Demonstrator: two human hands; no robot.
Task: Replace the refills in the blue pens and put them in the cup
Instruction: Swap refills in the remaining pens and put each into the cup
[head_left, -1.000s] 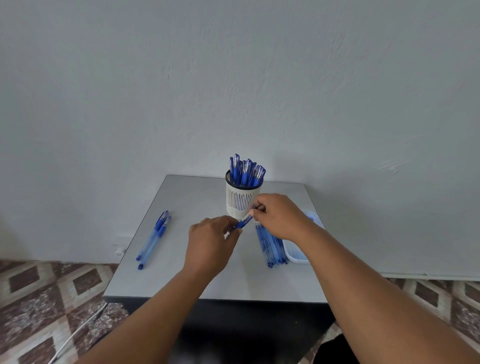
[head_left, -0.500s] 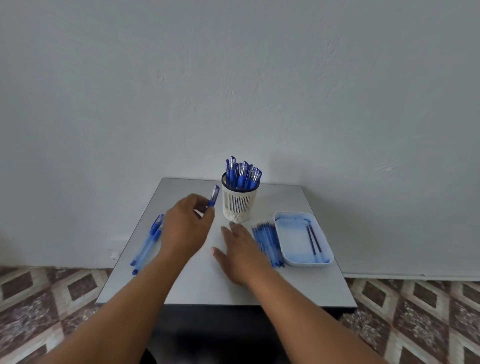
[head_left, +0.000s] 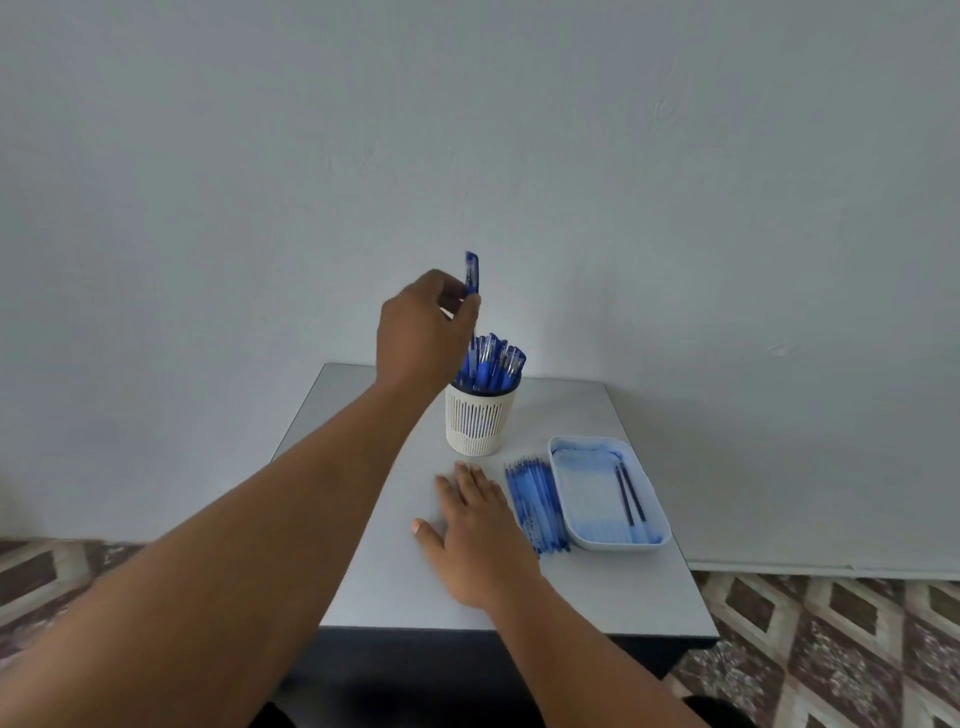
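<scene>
A blue pen (head_left: 471, 278) was held nearly upright in the left hand (head_left: 422, 332), pinched between the thumb and the curled fingers, with its capped end raised and its lower part hidden behind the hand. It was carried just above the rim of the cup (head_left: 480, 415), which was stood near the far edge of the table (head_left: 623, 587), slightly left of the middle. The upright hold was judged to suit a straight drop into the cup, so that the pen could be slipped down among the pens (head_left: 493, 364) already packed there, caps up, with no snagging on them. Whether the tip had yet been entered between them could not be told. The right hand (head_left: 475, 525) was laid flat on the table nearer the front edge, palm down, fingers straight and slightly spread, with nothing held; it was probably rested there to be ready for the next refill. Just beside its fingers a bundle of refills (head_left: 535, 506) was laid in a row pointing from front to back, touching or nearly touching the long side of a shallow tray (head_left: 558, 483) towards the right edge. Two dark refills (head_left: 629, 493) were lying in the tray, apparently set apart as spent ones. The step in hand was judged to be the placing of a finished pen.
</scene>
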